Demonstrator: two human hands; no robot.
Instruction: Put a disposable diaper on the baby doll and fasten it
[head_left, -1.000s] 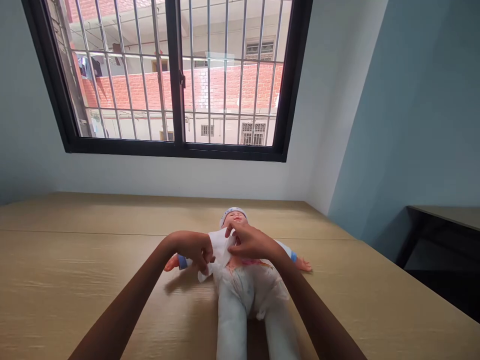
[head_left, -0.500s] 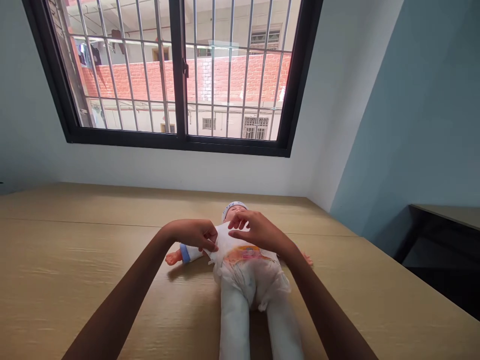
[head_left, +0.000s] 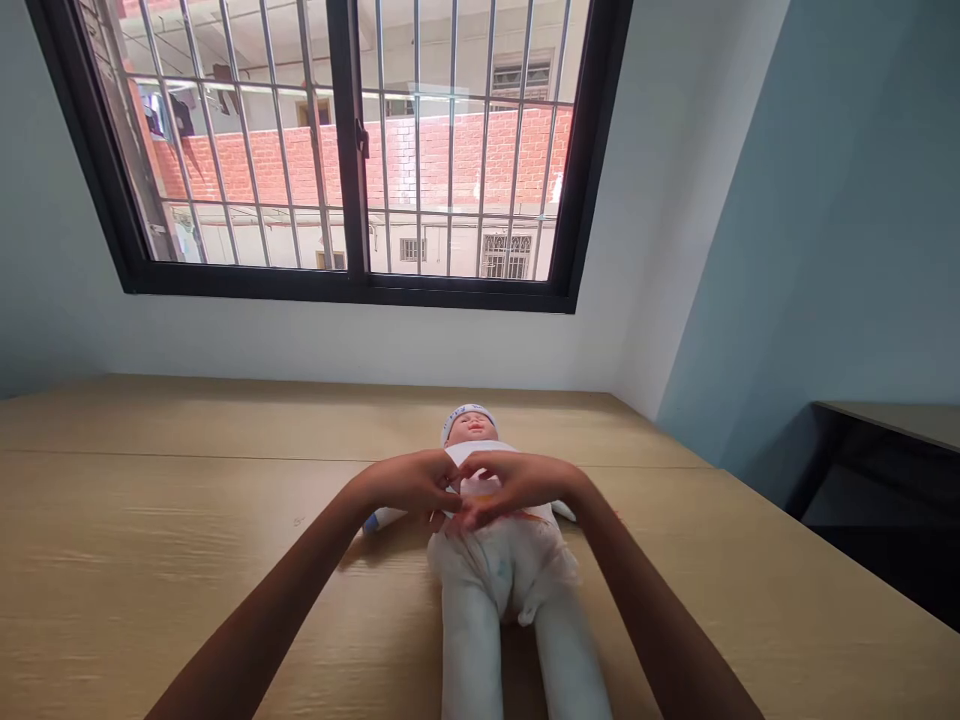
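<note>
A baby doll (head_left: 472, 590) in a white cap and pale clothes lies on its back, its legs toward me. Around its hips is a white diaper (head_left: 517, 545) with an orange printed front and ruffled leg edges. My left hand (head_left: 416, 485) is closed at the diaper's upper left front, thumb and fingers pinching its edge. Fingertip to fingertip with it, my right hand (head_left: 521, 480) curves over the front of the waist, thumb and fingers apart, touching the diaper. Part of the print and the doll's arms are hidden behind my hands and forearms.
The doll lies on a wide wooden tabletop (head_left: 225, 540) with a seam across it. Behind stands a white wall below a barred, black-framed window (head_left: 352, 285). A dark piece of furniture (head_left: 877, 500) stands beyond the table's right edge.
My right hand has come down and left onto the diaper, meeting my left hand. My left hand has moved slightly right with the diaper edge. The doll's face is now uncovered.
</note>
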